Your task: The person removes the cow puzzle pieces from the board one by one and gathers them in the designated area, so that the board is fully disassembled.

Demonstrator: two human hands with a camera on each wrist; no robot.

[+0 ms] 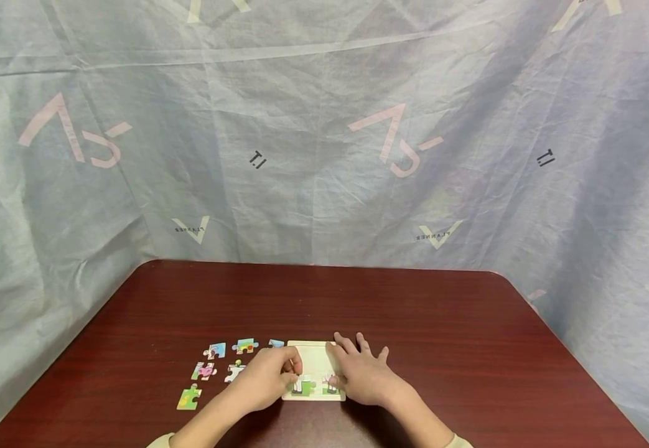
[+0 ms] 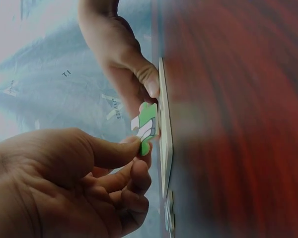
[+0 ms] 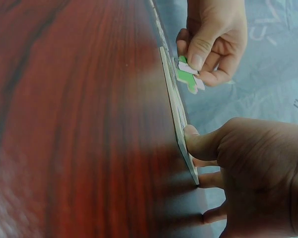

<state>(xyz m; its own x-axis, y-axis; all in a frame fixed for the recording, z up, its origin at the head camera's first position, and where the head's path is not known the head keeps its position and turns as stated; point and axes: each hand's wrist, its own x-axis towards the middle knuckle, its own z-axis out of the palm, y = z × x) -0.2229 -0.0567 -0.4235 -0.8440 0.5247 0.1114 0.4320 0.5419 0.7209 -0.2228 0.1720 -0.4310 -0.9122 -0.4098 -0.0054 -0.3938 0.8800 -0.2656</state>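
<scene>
My left hand [image 1: 265, 378] pinches a green and white jigsaw piece [image 2: 148, 120] between thumb and fingers. It holds the piece tilted, close over the left front part of a pale wooden puzzle tray [image 1: 314, 358]. My right hand [image 1: 366, 375] lies at the tray's right side with its fingers spread. Its thumb rests on the tray, as the right wrist view shows, and its other fingers reach past the edge to the table. Another jigsaw piece [image 1: 331, 387] with green and white on it lies in the tray's front right corner, partly covered by the right hand.
Several loose jigsaw pieces lie left of the tray, among them a green one [image 1: 188, 398], a pink one [image 1: 205, 371] and a blue-topped one [image 1: 244, 346]. The dark red table [image 1: 442, 330] has a grey printed cloth [image 1: 313, 124] hanging behind it.
</scene>
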